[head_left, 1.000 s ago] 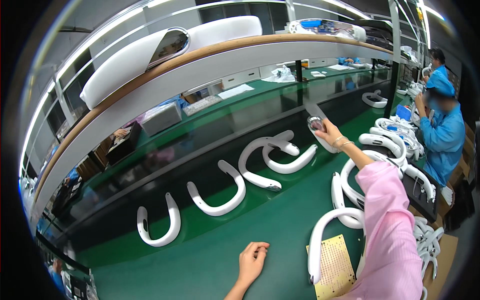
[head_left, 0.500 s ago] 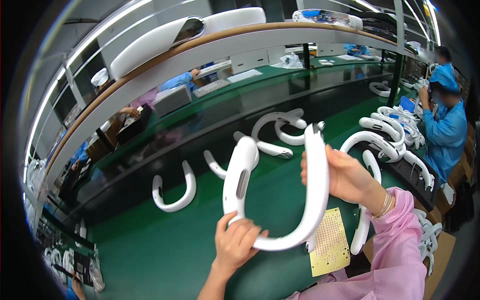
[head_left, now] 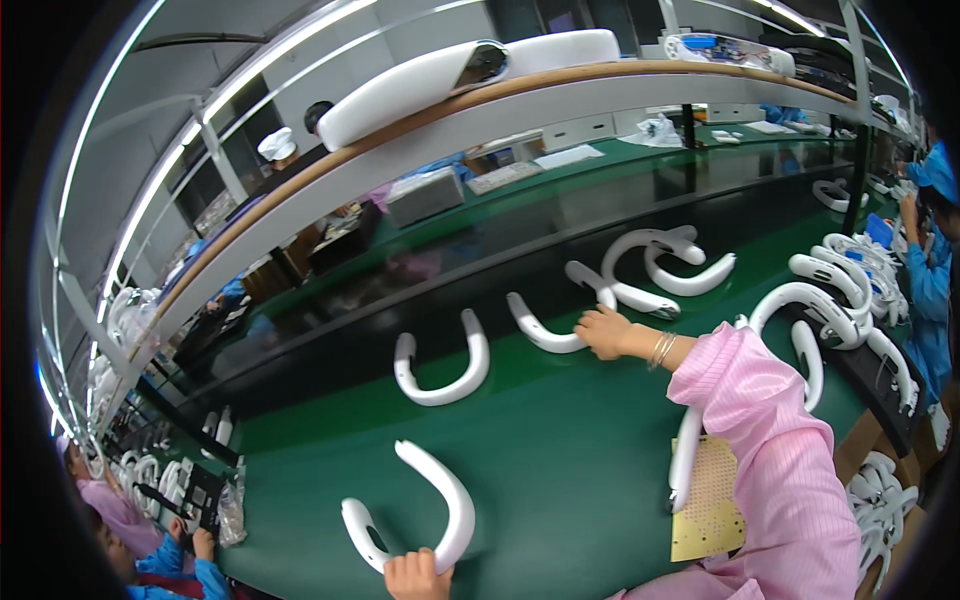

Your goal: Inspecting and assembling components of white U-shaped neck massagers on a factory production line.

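While a shelf (head_left: 640, 82) runs above the green bench (head_left: 560, 450), left fingers (head_left: 405, 572) clasp one white band (head_left: 457, 500), right fingers (head_left: 590, 337) another (head_left: 535, 328).

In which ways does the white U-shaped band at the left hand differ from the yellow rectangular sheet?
The white U-shaped band is thick and curved; the yellow rectangular sheet is flat and thin, with small marks across it. The left hand grips the band; no hand touches the sheet. Both appear over the green tabletop.

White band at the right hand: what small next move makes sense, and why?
Probably draw that white band closer: the right hand covers part of its curve, while the left hand grips the nearer band.
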Demonstrator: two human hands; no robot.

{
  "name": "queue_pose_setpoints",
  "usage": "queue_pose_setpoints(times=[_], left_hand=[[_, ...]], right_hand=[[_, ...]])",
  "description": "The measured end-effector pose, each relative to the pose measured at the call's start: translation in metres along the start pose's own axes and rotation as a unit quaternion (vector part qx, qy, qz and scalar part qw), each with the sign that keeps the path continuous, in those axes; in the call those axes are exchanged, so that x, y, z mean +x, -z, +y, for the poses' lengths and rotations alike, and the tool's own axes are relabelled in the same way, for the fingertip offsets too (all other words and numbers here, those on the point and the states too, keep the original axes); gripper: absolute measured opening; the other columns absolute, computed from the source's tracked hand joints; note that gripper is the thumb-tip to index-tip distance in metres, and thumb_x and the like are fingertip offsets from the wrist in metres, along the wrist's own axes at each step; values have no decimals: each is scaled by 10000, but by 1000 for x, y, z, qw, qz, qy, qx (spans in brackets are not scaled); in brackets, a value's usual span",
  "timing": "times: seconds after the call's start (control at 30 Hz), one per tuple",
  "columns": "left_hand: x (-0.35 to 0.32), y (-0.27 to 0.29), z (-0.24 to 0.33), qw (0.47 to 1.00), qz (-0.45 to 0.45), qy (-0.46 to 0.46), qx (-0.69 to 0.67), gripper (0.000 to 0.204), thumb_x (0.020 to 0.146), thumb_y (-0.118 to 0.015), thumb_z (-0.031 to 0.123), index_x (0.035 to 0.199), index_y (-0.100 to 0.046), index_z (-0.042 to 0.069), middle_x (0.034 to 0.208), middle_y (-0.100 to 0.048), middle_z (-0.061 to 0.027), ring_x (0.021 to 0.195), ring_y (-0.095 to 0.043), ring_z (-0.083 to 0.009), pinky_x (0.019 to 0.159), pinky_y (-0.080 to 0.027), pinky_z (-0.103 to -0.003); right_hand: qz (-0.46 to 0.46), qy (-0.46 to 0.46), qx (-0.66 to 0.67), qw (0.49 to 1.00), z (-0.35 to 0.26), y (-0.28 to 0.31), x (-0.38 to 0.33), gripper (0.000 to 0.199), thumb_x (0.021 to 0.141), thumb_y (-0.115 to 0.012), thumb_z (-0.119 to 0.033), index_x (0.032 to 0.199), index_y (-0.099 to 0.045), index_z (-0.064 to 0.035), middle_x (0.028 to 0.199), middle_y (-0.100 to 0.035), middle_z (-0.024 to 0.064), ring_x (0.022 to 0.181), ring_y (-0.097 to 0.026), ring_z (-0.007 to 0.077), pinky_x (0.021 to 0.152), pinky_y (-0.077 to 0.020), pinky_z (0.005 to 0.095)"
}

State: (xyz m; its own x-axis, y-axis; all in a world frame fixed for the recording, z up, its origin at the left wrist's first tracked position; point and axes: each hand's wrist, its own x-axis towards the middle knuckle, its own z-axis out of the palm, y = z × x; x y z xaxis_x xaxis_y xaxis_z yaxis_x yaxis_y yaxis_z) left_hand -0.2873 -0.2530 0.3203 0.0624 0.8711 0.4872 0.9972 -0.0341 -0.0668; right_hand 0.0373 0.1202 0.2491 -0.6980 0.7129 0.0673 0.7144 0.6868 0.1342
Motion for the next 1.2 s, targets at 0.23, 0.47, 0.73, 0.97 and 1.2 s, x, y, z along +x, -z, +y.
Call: queue_pose_setpoints(times=[0.23,0.47,0.73,0.97,1.2], left_hand=[[-17,-15,-11,978,-167,72,-106,446,704,-670,254,1088,-546,65,941,-569,-128,874,-529,-278,846,-395,-397],[126,-61,-20,956,-48,-82,-277,378,775,-597,43,1136,-493,4,1171,-497,-160,1072,-478,-333,895,-393,-401],[219,-219,-47,975,-165,-105,-105,295,792,-625,269,1016,-544,96,1019,-586,-82,1052,-524,-263,985,-248,-563],[231,-47,-7,856,-121,-17,-502,313,827,-576,283,959,-584,-1,862,-610,-134,787,-575,-259,769,-429,-335],[142,76,19,617,-133,-20,-776,506,881,-497,420,1003,-555,-68,738,-577,-82,585,-511,-98,541,-402,-227]], right_hand=[[61,-20,101,993,-34,36,-3,170,776,-608,-144,879,-538,-28,840,-600,142,866,-584,297,742,-439,415],[71,72,172,980,-136,116,-91,249,748,-662,-250,773,-533,-38,644,-560,129,637,-579,297,574,-465,396],[-46,196,204,958,-183,120,-149,224,825,-575,-246,833,-538,-25,709,-592,102,700,-585,254,620,-480,351],[207,34,283,936,-134,179,-144,714,678,-703,-70,1292,-349,17,1315,-355,225,1196,-363,390,1007,-317,422],[196,67,524,826,-123,177,-159,915,640,-755,-100,1367,-207,-3,1194,-467,177,1097,-485,264,936,-378,385]])
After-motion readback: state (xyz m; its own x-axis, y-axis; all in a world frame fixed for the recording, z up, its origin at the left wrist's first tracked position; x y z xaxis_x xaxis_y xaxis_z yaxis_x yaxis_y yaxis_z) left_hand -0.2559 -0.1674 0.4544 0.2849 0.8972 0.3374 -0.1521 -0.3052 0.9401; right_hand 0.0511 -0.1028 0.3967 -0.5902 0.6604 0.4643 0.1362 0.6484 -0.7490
